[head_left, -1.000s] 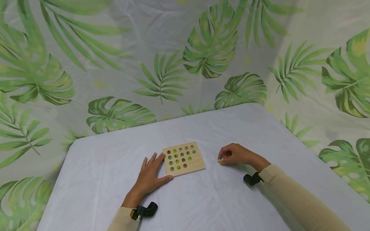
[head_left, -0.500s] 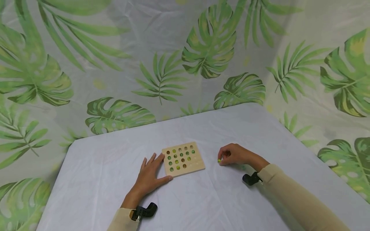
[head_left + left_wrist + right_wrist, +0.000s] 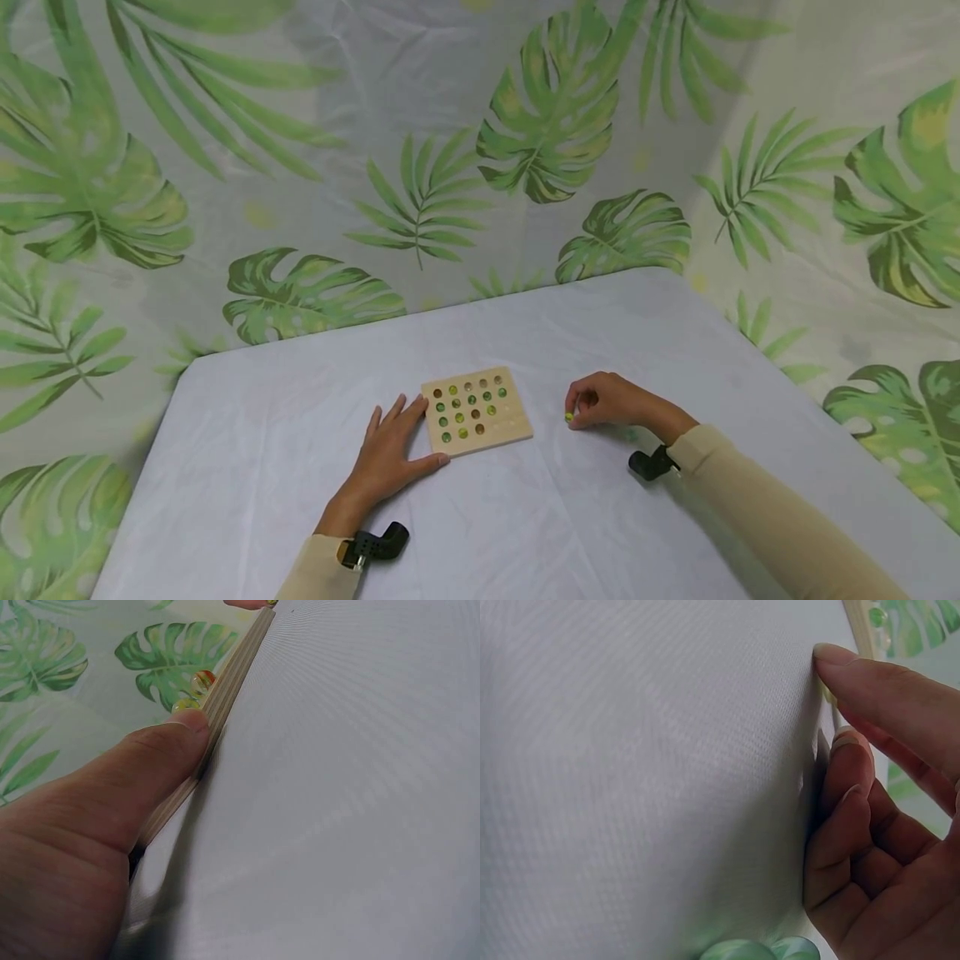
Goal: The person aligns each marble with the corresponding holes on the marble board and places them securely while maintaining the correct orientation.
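Note:
A flat pale wooden board lies on the white cloth in the head view. Rows of green, yellow and brown glass marbles sit in its round hollows; bare hollows show at its right front corner. My left hand is spread at its left side, fingertips at the left edge and thumb at the near edge. In the left wrist view the thumb presses the board's layered edge. Right of the board, my right hand pinches a yellow-green marble between thumb and forefinger, low over the cloth.
Large green marbles show at the bottom of the right wrist view, on the cloth under my right wrist. The white-covered table meets a leaf-printed curtain behind and on the right. A black wrist camera is strapped to each wrist.
Both hands, the board and the pinched marble keep nearly the same places. Only the head view shifts slightly.

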`<state>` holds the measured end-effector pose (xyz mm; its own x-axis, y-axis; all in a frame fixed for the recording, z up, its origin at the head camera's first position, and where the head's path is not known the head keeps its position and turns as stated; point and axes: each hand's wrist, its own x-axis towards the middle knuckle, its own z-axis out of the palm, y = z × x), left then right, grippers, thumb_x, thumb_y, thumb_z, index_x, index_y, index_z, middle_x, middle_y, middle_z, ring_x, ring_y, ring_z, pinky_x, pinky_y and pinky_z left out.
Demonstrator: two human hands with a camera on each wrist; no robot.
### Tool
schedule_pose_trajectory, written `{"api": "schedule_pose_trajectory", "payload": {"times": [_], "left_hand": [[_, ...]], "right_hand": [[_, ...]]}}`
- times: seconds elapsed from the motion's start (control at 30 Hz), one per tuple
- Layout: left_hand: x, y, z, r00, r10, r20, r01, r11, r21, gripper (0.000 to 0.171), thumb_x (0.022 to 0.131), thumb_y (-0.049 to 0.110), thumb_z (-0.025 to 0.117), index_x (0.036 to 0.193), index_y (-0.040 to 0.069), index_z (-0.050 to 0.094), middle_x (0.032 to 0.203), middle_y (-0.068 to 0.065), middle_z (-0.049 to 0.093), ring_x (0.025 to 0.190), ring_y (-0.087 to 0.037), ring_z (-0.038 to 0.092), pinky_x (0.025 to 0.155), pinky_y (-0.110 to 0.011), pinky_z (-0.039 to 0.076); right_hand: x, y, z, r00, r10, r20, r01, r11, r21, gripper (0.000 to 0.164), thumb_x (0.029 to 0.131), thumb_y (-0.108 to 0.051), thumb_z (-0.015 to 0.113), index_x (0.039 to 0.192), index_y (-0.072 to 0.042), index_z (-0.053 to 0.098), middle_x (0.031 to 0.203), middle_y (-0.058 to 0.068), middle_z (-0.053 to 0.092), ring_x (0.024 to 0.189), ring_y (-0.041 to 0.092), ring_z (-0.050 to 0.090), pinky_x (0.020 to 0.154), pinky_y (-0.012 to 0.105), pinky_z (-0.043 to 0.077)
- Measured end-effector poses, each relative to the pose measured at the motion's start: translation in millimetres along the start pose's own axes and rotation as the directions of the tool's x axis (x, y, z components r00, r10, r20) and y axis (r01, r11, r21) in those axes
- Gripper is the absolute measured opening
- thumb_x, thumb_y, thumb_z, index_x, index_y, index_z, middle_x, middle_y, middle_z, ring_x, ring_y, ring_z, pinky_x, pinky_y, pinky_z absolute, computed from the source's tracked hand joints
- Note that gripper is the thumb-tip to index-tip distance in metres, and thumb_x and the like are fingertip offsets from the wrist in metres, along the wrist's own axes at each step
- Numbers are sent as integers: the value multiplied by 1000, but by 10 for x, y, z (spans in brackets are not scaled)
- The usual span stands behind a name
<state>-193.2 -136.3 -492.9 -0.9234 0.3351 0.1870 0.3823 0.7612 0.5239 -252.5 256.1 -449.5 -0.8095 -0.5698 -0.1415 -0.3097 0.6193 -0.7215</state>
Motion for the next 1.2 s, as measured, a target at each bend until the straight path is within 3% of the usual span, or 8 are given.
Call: {"api": "schedule_pose_trajectory", "payload": {"times": [0.27, 0.53, 0.83, 1.2], "left_hand": [[6, 0, -13, 1000, -1, 6, 1, 1000, -2, 97, 77, 61, 71, 151, 12, 33, 154, -6, 34, 146, -29, 18, 119, -49, -1], [26, -13, -5, 1000, -7, 19, 7, 1000, 12, 96, 77, 63, 69, 152, 13, 32, 155, -5, 33, 147, -26, 17, 119, -48, -2], [9, -3, -14, 1000, 7, -12, -7, 1000, 11, 95, 77, 61, 71, 149, 10, 37, 152, -8, 37, 145, -31, 21, 118, -53, 2], [9, 1, -27, 1000, -13, 10, 13, 1000, 10, 95, 77, 62, 70, 151, 13, 34, 154, -5, 35, 146, -27, 19, 119, -50, 0]], "right_hand": [[28, -37, -15, 1000, 2, 14, -1, 1000, -22, 14, 79, -18, 80, 87, -14, 69, 68, 0, 59, 63, 11, 52, 58, 23, 44], [120, -134, -44, 1000, -21, -23, 21, 999, -35, 14, 80, -18, 79, 89, -14, 69, 69, -1, 59, 63, 11, 52, 58, 24, 45], [279, -225, 31, 998, -42, -36, 41, 999, -14, 13, 82, -19, 78, 90, -15, 69, 70, 0, 59, 63, 13, 52, 56, 24, 45], [440, -375, 87, 997, -62, -38, 62, 998, 6, 14, 82, -18, 78, 90, -15, 68, 69, -1, 57, 62, 13, 51, 55, 25, 44]]}}
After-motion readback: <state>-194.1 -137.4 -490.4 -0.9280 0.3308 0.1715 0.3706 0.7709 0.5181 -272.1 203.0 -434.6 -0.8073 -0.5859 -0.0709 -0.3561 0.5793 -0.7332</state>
